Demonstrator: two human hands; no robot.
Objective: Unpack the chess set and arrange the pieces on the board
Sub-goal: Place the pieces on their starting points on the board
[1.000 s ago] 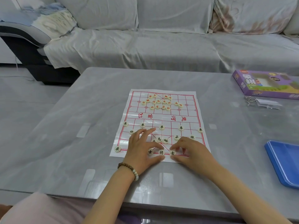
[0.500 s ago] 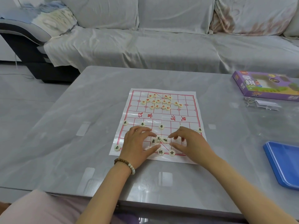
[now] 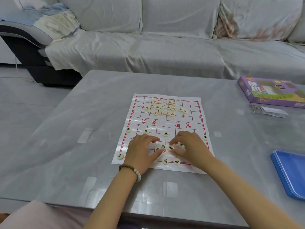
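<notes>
A paper chess board [image 3: 166,120] with a red grid lies flat on the grey table [image 3: 79,146]. Several red-lettered pieces [image 3: 165,108] sit bunched on its far half. Black-lettered pieces stand spaced along the near half, including a row piece [image 3: 165,134] and two on the near edge [image 3: 165,161]. My left hand [image 3: 142,152] rests on the board with loosely curled fingers, its thumb beside a loose black piece [image 3: 163,146]. My right hand [image 3: 189,146] pinches another black piece [image 3: 171,147] between thumb and forefinger.
A purple game box [image 3: 270,91] lies at the table's far right, with a key ring and a small plastic bag [image 3: 270,111] in front of it. A blue tray [image 3: 290,174] sits at the right edge. A covered sofa [image 3: 165,47] stands behind the table.
Both hands have moved from the board's near edge row up to the loose black pieces in the middle of the near half. The right fingers have closed around one.
</notes>
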